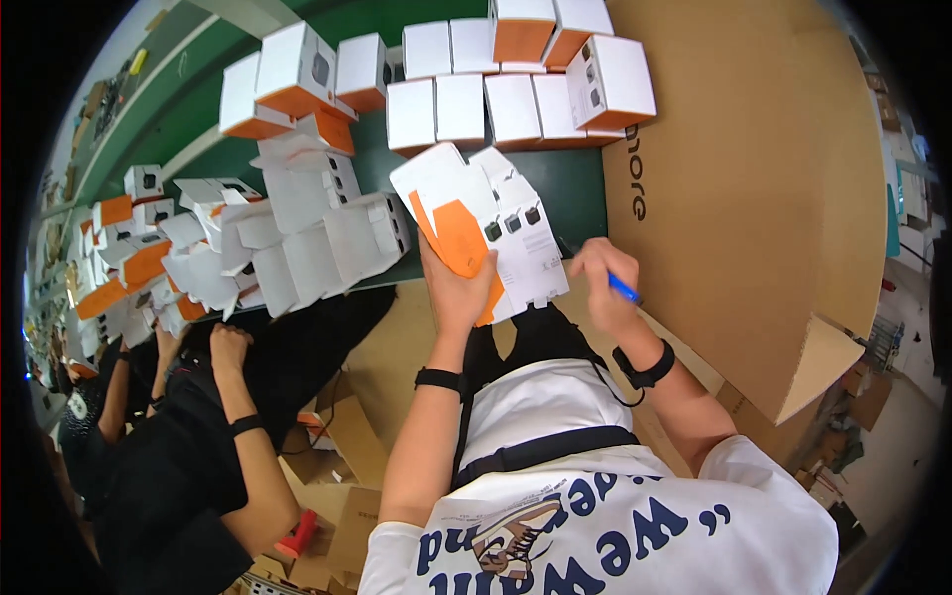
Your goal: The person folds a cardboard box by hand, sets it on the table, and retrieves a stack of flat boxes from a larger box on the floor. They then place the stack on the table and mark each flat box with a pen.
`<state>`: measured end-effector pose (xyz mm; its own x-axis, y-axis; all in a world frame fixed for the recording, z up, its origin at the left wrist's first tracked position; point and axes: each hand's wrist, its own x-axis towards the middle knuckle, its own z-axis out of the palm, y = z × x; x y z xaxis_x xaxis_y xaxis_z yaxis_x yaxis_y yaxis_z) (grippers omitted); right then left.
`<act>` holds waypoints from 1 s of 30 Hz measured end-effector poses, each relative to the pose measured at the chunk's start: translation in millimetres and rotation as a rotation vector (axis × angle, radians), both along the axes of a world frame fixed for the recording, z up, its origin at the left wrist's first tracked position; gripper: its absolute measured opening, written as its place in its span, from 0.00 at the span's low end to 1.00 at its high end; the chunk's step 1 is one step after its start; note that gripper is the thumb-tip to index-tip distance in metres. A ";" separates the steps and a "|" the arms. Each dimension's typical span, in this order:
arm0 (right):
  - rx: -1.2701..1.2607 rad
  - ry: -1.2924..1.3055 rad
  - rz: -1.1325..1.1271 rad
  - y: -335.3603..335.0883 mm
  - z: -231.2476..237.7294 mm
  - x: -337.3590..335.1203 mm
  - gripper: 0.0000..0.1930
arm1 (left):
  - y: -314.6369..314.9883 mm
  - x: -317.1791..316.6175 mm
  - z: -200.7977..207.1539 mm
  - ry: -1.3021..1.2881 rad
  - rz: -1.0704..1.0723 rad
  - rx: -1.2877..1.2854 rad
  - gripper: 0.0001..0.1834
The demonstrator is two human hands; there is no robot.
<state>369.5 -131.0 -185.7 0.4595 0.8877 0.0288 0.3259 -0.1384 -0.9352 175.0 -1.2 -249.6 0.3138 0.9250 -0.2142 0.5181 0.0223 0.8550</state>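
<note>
My left hand [460, 290] grips a partly flattened white carton [531, 260] with orange flaps, its thumb on top and the fingers beneath. Small dark pictures and fine print cover the carton's right part. Just right of the carton, my right hand [605, 283] is closed around a slim blue pen [624, 289], whose blue end sticks out below the fist. The pen's tip is close to the carton's right edge; whether they touch I cannot tell.
Assembled white-and-orange boxes [433, 109] stand in rows along the back of the green table [585, 193]. Opened cartons [317, 248] pile up at the left. A large cardboard box [754, 178] rises at the right. A co-worker in black [188, 476] sits at my left.
</note>
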 end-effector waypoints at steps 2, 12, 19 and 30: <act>-0.069 0.289 -0.018 12.2 6.2 -0.5 0.07 | -0.4 1.5 -3.1 -0.028 0.008 -0.035 0.58; -0.195 0.236 0.235 22.3 -46.0 -13.5 0.10 | 0.0 -0.1 -10.8 -0.068 0.034 -0.159 0.51; -0.114 0.114 0.201 26.9 -47.1 -18.9 0.14 | -0.2 -0.5 -11.5 -0.073 0.016 -0.158 0.50; 0.095 -0.044 -0.239 25.6 -54.3 -18.2 0.12 | 0.4 -1.8 -8.2 -0.055 0.025 -0.121 0.49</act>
<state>351.3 -105.4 -240.0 0.6523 0.7466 0.1309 0.3349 -0.1289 -0.9334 173.2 -0.9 -257.8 0.3052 0.9011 -0.3080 0.4688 0.1394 0.8723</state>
